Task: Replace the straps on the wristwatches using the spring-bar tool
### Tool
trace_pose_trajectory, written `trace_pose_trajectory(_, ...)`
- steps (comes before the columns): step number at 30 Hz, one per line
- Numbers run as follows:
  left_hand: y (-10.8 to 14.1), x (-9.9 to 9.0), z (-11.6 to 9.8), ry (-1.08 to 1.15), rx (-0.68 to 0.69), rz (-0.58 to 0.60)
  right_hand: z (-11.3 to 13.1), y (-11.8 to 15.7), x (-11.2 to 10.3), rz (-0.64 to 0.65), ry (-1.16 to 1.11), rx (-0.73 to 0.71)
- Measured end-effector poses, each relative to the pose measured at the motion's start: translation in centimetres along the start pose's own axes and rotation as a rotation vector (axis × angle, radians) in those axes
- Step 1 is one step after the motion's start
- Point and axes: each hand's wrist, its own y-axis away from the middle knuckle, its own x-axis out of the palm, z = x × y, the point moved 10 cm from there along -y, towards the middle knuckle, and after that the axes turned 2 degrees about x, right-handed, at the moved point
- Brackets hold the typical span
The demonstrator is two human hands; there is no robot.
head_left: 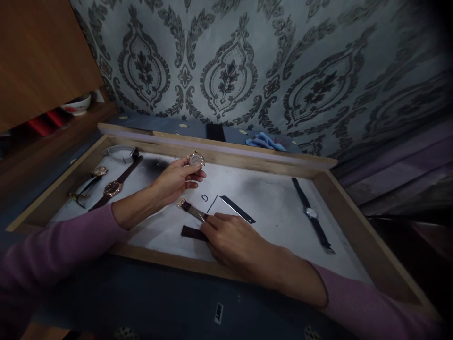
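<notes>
Patterned backdrop (226, 71) at 12 o'clock, little bowl (77, 106) around 10, plus a crumpled blue rag (264, 140) near 2.

Dim light. Beyond the left hand (173, 179), pale grey wall covering (262, 66), dark damask pattern (fabric or paper, unclear). Left of that hand, orange-brown wooden panel (42, 56) above brown wooden shelf (92, 114). Below right hand (237, 238), dark blue flat surface (159, 293).

no text, label or number is legible.
</notes>
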Motion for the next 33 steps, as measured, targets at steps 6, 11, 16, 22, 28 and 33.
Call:
trace_pose_trajectory(6,0.0,-0.1,0.0,0.004,0.012,0.015,0.4,0.4,-0.5,-0.003,0.023,-0.083)
trace_pose_trajectory(11,-0.1,-0.1,0.1,-0.003,0.004,0.017,0.7,0.4,-0.2,0.018,0.04,-0.1)
trace_pose_trajectory(16,0.0,-0.1,0.2,-0.005,-0.003,0.005,0.7,0.5,-0.2,0.015,0.05,-0.087)
trace_pose_trajectory(22,0.0,0.0,0.1,0.0,0.002,0.011,0.8,0.8,-0.6,-0.009,-0.021,-0.117)
trace_pose_trajectory(28,0.0,0.0,0.2,0.006,-0.009,0.011,0.3,1.2,-0.8,-0.089,-0.061,-0.108)
trace_pose_trajectory(33,-0.1,-0.1,0.5,-0.001,-0.02,0.01,-0.2,1.2,-0.5,-0.174,-0.049,-0.105)
